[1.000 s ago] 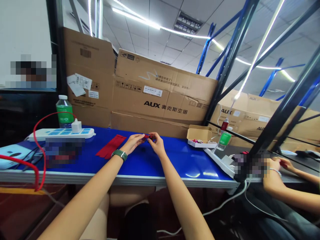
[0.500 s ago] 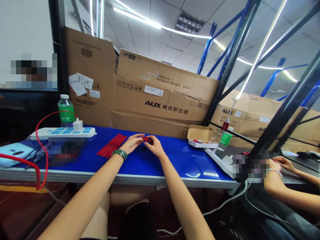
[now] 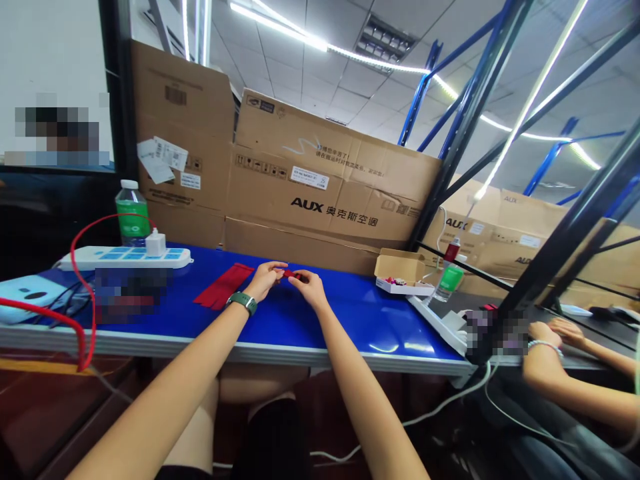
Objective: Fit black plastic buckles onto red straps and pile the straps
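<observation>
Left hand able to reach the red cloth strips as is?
Probably yes: the left hand sits just beside the red cloth strips on the blue bench, nothing between, though it's busy at a small red piece with the right hand.

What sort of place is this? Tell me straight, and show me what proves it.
Probably a workshop or light assembly room in a storage area. A long blue-topped workbench runs in front, stacked brown cardboard AUX cartons stand behind it, and blue-and-black steel shelving uprights frame the right side.

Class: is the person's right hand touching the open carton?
Apart: the head view shows blue tabletop between right hand and open carton.
</observation>
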`<state>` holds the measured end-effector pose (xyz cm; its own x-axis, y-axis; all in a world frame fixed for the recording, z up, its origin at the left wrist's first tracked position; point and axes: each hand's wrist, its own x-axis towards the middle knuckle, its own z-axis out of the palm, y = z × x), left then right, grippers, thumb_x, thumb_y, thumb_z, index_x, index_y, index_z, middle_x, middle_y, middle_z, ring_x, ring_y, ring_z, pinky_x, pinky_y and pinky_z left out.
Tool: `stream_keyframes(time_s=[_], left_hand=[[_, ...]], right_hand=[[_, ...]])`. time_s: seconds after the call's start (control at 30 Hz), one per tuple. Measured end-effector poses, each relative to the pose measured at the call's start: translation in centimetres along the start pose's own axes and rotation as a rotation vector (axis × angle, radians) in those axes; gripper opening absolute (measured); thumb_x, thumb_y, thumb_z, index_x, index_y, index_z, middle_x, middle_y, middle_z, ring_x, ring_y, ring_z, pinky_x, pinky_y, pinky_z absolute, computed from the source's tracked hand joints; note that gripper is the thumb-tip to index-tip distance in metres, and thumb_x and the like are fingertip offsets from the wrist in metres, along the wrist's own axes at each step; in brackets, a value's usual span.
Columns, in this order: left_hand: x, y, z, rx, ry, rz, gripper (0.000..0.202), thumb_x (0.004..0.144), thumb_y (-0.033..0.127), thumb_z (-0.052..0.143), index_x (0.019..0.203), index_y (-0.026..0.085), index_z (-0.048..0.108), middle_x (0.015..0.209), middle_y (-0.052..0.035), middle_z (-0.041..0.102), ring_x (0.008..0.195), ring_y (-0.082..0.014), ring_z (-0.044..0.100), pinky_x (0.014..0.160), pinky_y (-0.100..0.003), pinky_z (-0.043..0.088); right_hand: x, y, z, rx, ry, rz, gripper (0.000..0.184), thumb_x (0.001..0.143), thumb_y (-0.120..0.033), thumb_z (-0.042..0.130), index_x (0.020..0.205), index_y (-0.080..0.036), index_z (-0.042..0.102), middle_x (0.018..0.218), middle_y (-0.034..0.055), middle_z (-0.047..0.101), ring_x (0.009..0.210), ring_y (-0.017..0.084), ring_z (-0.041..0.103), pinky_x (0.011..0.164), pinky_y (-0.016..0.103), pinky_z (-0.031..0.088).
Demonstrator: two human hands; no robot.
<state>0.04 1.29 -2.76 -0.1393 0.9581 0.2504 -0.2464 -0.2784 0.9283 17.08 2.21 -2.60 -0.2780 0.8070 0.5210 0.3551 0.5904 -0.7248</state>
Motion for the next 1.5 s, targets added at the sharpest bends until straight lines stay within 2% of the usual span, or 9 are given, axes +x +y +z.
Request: stream_keyframes(time_s=[0.13, 0.3, 0.57, 0.77, 0.93, 1.07, 1.17, 1.3, 1.5], left_hand=[[0.6, -0.6, -0.2, 0.041, 0.034, 0.041, 0.041, 0.055, 0.017, 0.070, 0.095, 0.009, 0.073, 0.058, 0.0012, 0.061, 0.049, -0.0097, 0.050, 0.051, -0.022, 0.037], [1.3, -1.4, -0.6, 0.176, 0.113, 0.121, 0.034, 0.060, 0.021, 0.067, 0.091, 0.010, 0.076, 0.059, -0.0009, 0.063, 0.051, -0.0114, 0.050, 0.052, -0.024, 0.038], [1.4, -1.3, -1.0, 0.468, 0.243, 0.252, 0.031, 0.067, 0.017, 0.057, 0.088, 0.017, 0.079, 0.084, -0.0062, 0.077, 0.080, -0.0205, 0.069, 0.073, -0.028, 0.050], [1.0, -0.8, -0.8, 0.633, 0.331, 0.268, 0.028, 0.072, 0.016, 0.058, 0.091, 0.018, 0.078, 0.077, -0.0042, 0.075, 0.077, -0.0199, 0.069, 0.071, -0.028, 0.049], [0.7, -0.6, -0.9, 0.840, 0.131, 0.311, 0.029, 0.082, 0.026, 0.061, 0.107, 0.018, 0.073, 0.099, -0.0089, 0.074, 0.086, -0.0211, 0.068, 0.082, -0.031, 0.051], [-0.5, -0.7, -1.1, 1.291, 0.320, 0.207, 0.038, 0.084, 0.030, 0.059, 0.117, 0.015, 0.069, 0.123, -0.0218, 0.062, 0.112, -0.0372, 0.060, 0.094, -0.048, 0.045], [-1.4, -0.8, -1.2, 1.397, 0.392, 0.033, 0.044, 0.084, 0.034, 0.059, 0.116, 0.005, 0.066, 0.121, -0.0319, 0.059, 0.117, -0.0473, 0.054, 0.095, -0.057, 0.041], [-1.3, -0.9, -1.5, 1.349, 0.305, 0.104, 0.038, 0.082, 0.027, 0.056, 0.112, 0.006, 0.067, 0.117, -0.0319, 0.061, 0.115, -0.0462, 0.057, 0.095, -0.057, 0.041], [0.1, -1.0, -1.4, 1.062, -0.009, 0.250, 0.041, 0.076, 0.008, 0.055, 0.114, 0.014, 0.070, 0.104, -0.0151, 0.074, 0.101, -0.0266, 0.069, 0.094, -0.034, 0.050]], right_hand=[[0.2, 0.4, 0.1, 0.067, -0.039, 0.062, 0.039, 0.073, -0.041, 0.074, 0.102, -0.016, 0.077, 0.077, 0.0005, 0.071, 0.065, 0.013, 0.058, 0.064, 0.023, 0.045], [0.0, -0.1, 0.3, -0.045, -0.061, 0.072, 0.038, 0.069, -0.034, 0.080, 0.104, -0.019, 0.078, 0.077, -0.0008, 0.072, 0.065, 0.013, 0.061, 0.063, 0.022, 0.048], [-0.7, -1.6, 1.0, 0.001, -0.099, 0.209, 0.031, 0.074, -0.029, 0.075, 0.105, -0.020, 0.076, 0.056, -0.0030, 0.065, 0.042, 0.013, 0.058, 0.041, 0.021, 0.044], [-0.6, -1.5, 1.4, -0.099, -0.074, 0.134, 0.031, 0.075, -0.030, 0.075, 0.104, -0.020, 0.076, 0.063, -0.0009, 0.070, 0.052, 0.017, 0.066, 0.053, 0.024, 0.052], [-0.1, -0.2, -0.8, -0.318, 0.104, 0.018, 0.027, 0.076, -0.032, 0.074, 0.101, -0.022, 0.075, 0.089, 0.0028, 0.076, 0.082, 0.018, 0.069, 0.081, 0.026, 0.052], [0.0, 1.8, -4.2, -0.441, 0.428, 0.284, 0.034, 0.085, -0.026, 0.061, 0.117, -0.016, 0.067, 0.105, 0.0126, 0.073, 0.099, 0.025, 0.068, 0.089, 0.032, 0.050], [-0.4, 3.0, -5.7, -0.574, 0.440, 0.500, 0.038, 0.086, -0.017, 0.053, 0.123, -0.012, 0.063, 0.117, 0.0212, 0.066, 0.107, 0.031, 0.064, 0.091, 0.039, 0.047], [-0.8, 3.6, -5.5, -0.727, 0.324, 0.607, 0.037, 0.088, -0.014, 0.048, 0.121, -0.014, 0.064, 0.124, 0.0224, 0.061, 0.120, 0.039, 0.054, 0.094, 0.053, 0.041], [-0.3, 4.2, -5.9, -0.621, 0.334, 0.644, 0.043, 0.090, -0.012, 0.047, 0.129, -0.022, 0.061, 0.119, 0.0176, 0.064, 0.120, 0.035, 0.054, 0.097, 0.054, 0.038]])
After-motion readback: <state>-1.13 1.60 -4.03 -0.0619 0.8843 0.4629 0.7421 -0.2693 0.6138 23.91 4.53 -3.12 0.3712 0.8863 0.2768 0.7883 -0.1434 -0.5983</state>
